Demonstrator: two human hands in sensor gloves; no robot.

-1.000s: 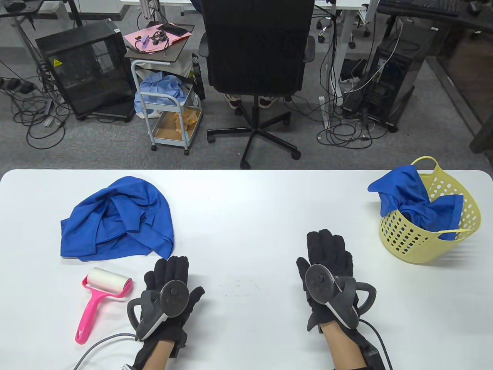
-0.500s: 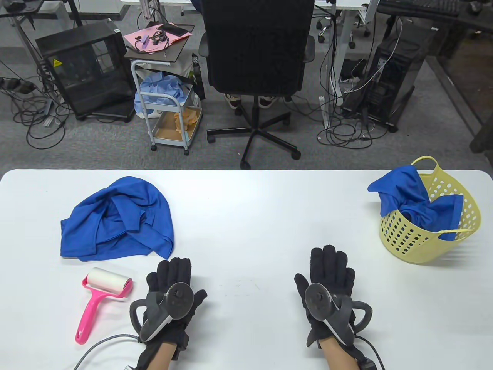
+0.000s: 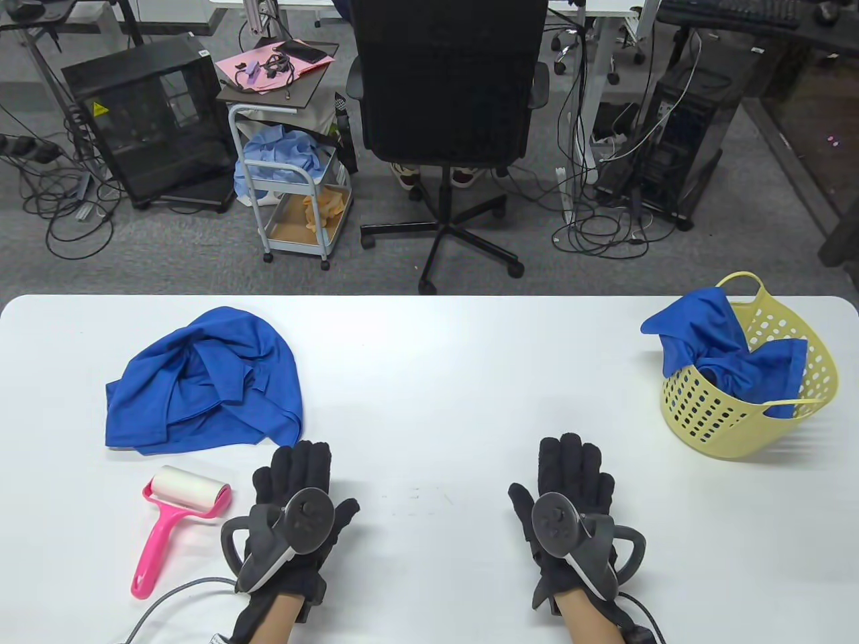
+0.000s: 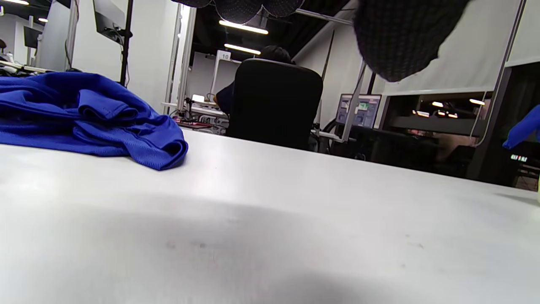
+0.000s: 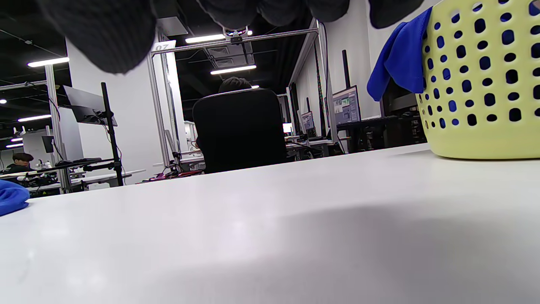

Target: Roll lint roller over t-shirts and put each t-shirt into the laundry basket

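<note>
both hands (image 3: 429, 496) lie flat, holding nothing.

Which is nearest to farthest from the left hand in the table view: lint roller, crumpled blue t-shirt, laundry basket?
From the left hand:
1. lint roller, just to its left.
2. crumpled blue t-shirt, beyond it, table's left.
3. laundry basket, far right, holding another blue shirt.

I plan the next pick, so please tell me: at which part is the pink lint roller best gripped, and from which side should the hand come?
Grip the pink lint roller by its long handle, around the middle. It lies flat on the table, sticky white head toward the crumpled blue t-shirt, handle end toward the person. The left hand lies flat just beside it, so coming from above with that hand seems easiest and avoids the sticky roll.
</note>
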